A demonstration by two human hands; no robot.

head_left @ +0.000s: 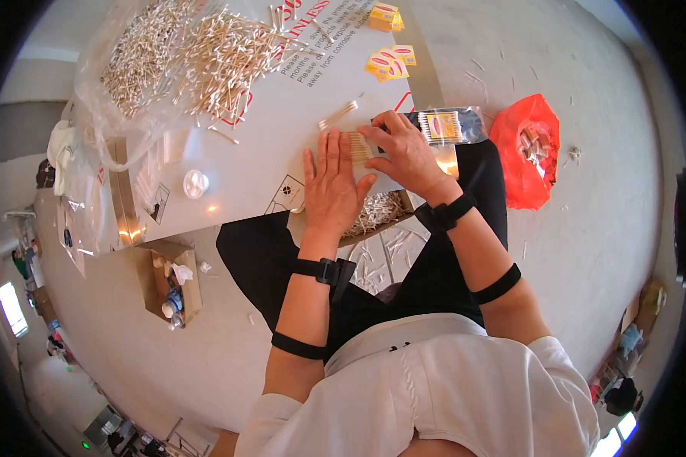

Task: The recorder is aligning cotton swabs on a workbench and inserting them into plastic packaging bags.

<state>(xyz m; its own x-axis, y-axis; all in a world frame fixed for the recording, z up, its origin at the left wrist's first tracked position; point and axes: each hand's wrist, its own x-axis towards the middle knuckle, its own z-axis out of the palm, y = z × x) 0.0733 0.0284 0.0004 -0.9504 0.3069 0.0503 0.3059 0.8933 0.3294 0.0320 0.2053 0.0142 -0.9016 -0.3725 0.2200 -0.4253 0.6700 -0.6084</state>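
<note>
1. Head view: the person is sitting on the floor at a low white board [267, 129], both forearms coming in from below.
2. Left hand [331, 186] is lying flat, fingers spread, palm down on the board, pressing beside a small bundle of cotton swabs [360, 146].
3. Right hand [405, 152] is curling over the same bundle, fingertips pinching its far end; the hands are touching side by side.
4. A filled clear packet with a yellow label [443, 126] is lying just beyond the right hand, at the board's edge.
5. A big loose heap of swabs [221, 61] is spilling out of a clear plastic bag [114, 114] at the far left; yellow labels [390, 62] are lying well apart near the top.
6. A red bag [527, 148] is sitting on the floor to the right; a cardboard tray of swabs [377, 213] is resting under the wrists.
7. Risk, as I judge it: the bundle is only lightly pinched, so a loose grip could let swabs fan out or roll off the near edge into the lap.
8. A sleeve or wrist strap could also be nudging the packet off the board.
</note>
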